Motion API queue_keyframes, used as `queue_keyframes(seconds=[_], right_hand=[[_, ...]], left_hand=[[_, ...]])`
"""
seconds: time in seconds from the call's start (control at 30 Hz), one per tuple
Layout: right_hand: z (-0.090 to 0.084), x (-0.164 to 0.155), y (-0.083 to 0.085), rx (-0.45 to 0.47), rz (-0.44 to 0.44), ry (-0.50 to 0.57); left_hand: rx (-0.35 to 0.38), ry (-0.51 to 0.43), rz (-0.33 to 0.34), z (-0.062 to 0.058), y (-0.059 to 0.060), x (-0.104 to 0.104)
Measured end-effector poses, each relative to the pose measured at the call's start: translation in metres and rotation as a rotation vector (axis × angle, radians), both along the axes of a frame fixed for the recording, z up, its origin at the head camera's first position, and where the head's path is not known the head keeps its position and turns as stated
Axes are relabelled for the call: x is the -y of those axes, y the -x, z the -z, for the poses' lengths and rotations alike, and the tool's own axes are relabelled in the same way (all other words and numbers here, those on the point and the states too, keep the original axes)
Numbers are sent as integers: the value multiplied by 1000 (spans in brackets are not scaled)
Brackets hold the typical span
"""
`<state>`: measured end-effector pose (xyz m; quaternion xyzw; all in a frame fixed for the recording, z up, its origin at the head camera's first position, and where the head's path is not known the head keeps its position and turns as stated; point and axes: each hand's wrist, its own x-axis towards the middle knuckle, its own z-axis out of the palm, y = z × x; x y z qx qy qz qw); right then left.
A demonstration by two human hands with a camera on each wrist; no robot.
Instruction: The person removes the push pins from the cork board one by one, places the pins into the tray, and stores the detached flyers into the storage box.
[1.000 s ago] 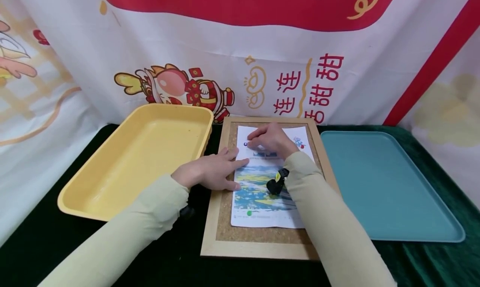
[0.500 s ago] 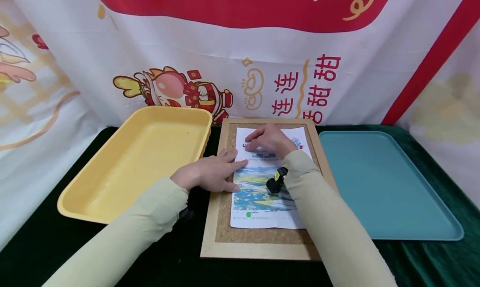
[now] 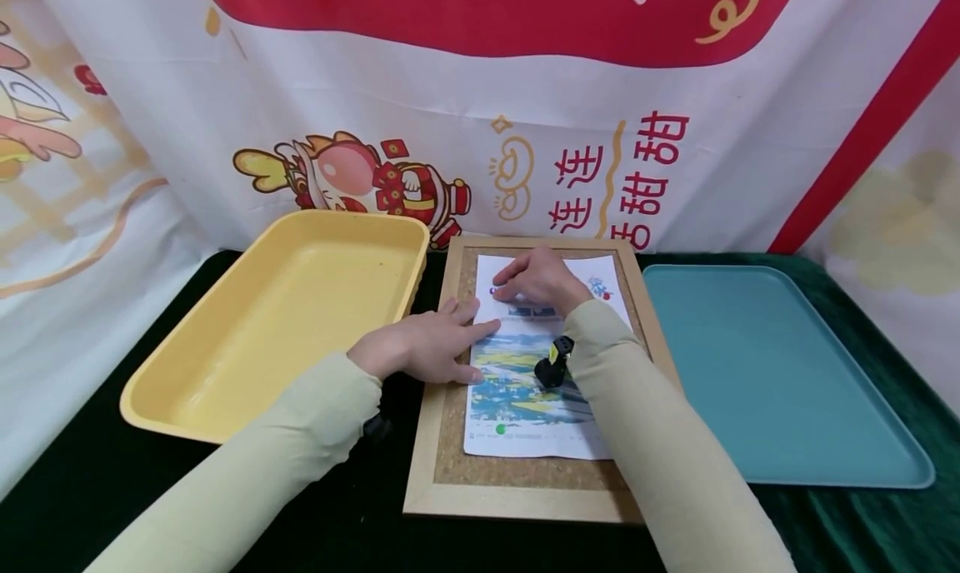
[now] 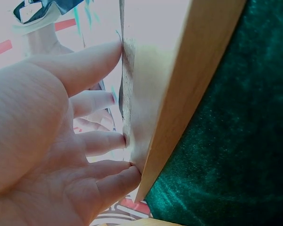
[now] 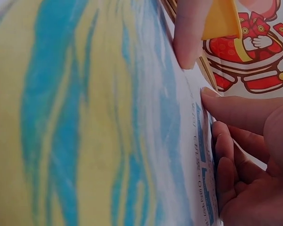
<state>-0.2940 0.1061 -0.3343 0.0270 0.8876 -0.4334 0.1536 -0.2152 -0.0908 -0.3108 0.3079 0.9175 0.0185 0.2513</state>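
Observation:
A printed sheet (image 3: 517,390) with a blue and yellow picture lies on a wood-framed cork board (image 3: 525,502). My left hand (image 3: 420,348) lies flat with straight fingers, pressing the sheet's left edge and the cork beside it; the left wrist view shows its fingertips (image 4: 108,141) against the board by the frame (image 4: 188,84). My right hand (image 3: 536,280) has curled fingers bunched at a small purple pin (image 3: 492,291) near the sheet's top left corner. In the right wrist view the right hand's thumb and curled fingers (image 5: 226,141) touch the sheet (image 5: 85,117); the pin is hidden there. A green pin (image 3: 500,429) sits at the bottom left.
A deep yellow tray (image 3: 408,273) stands left of the board, and a flat teal tray (image 3: 750,365) lies to its right. Dark green cloth (image 3: 825,531) covers the table. A printed banner hangs close behind.

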Motion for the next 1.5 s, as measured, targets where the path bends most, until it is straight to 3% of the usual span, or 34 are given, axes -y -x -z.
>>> queue_keyframes(seconds=[0.5, 1.13, 1.5], right_hand=[[1, 3, -1, -34, -16, -38], [-1, 7, -2, 8, -50, -78], [3, 9, 0, 49, -2, -29]], left_hand=[[-9, 14, 13, 0, -1, 0], [-29, 27, 20, -2, -1, -1], [-27, 17, 11, -1, -1, -2]])
